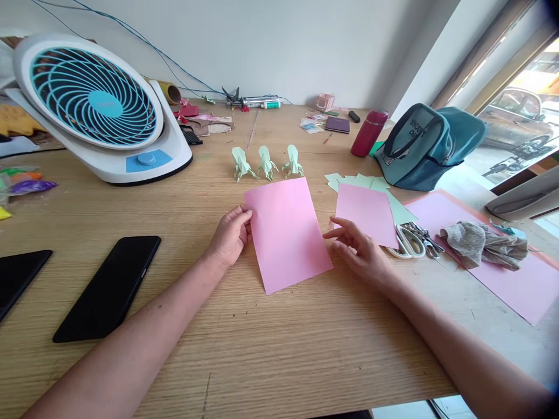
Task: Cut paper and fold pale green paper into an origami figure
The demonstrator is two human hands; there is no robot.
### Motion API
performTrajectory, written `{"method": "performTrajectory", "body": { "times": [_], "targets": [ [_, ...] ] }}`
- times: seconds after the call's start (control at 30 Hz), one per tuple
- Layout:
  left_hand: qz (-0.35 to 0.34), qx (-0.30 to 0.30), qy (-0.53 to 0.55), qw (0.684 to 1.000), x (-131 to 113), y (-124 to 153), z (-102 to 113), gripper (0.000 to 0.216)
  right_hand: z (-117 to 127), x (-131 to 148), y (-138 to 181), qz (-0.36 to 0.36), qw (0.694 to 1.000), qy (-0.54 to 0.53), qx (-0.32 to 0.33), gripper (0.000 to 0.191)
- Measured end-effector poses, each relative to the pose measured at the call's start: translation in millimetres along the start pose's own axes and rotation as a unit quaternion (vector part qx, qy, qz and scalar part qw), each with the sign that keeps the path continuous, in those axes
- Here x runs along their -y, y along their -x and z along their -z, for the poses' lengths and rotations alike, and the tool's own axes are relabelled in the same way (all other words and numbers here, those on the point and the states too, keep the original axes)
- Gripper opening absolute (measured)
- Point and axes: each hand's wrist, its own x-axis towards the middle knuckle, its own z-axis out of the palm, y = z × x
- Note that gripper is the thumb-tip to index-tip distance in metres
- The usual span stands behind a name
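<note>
A pink paper sheet [286, 231] lies flat on the wooden table [262, 349] in front of me. My left hand [230, 235] rests at its left edge, fingers curled against the paper. My right hand [360, 251] hovers by its right edge with fingers spread, holding nothing. A smaller pink sheet [367, 212] lies just beyond that hand, on top of pale green sheets [356, 181]. Three folded pale green paper figures [266, 163] stand in a row behind the big sheet.
A white and blue fan [96, 110] stands at the back left. Two black phones [111, 285] lie at the left. Scissors [410, 240], a grey cloth [483, 244] on a large pink sheet [515, 285], a teal bag [425, 145] and a red bottle [369, 132] are at the right.
</note>
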Motion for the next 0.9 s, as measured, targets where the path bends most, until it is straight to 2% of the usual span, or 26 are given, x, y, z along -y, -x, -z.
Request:
{"method": "performTrajectory", "body": {
  "times": [0.13, 0.27, 0.37, 0.43, 0.57, 0.73, 0.9],
  "targets": [
    [-0.002, 0.003, 0.049, 0.999, 3.3, 1.3, -3.1, 0.006, -9.2, 1.6, 3.9, 0.017, 0.994, -0.09, 0.064, 0.06],
    [0.004, 0.024, 0.05, 0.998, 7.2, 5.8, -6.8, 0.005, -12.8, -0.1, 4.8, 0.03, 0.987, -0.142, 0.074, 0.063],
    [0.006, 0.026, 0.034, 0.999, 7.7, 7.8, -7.7, 0.009, -12.9, 1.9, 5.7, 0.036, 0.992, -0.102, 0.06, 0.059],
    [0.001, 0.024, 0.019, 1.0, 7.0, 7.7, -7.2, 0.014, -11.4, 4.1, 6.4, 0.036, 0.997, -0.041, 0.053, 0.048],
    [-0.009, 0.036, -0.009, 0.999, 5.1, 6.2, -5.3, 0.024, -6.9, 8.0, 6.6, 0.006, 0.997, 0.036, 0.074, 0.032],
    [-0.016, 0.045, -0.063, 0.997, 6.0, 5.3, -4.1, 0.042, -3.2, 8.5, 4.2, 0.006, 0.997, -0.002, 0.083, 0.034],
    [-0.044, 0.011, -0.097, 0.994, 8.3, 5.0, -3.1, 0.04, 2.1, 5.1, 3.4, -0.041, 0.99, -0.1, 0.09, 0.034]
  ]
}}
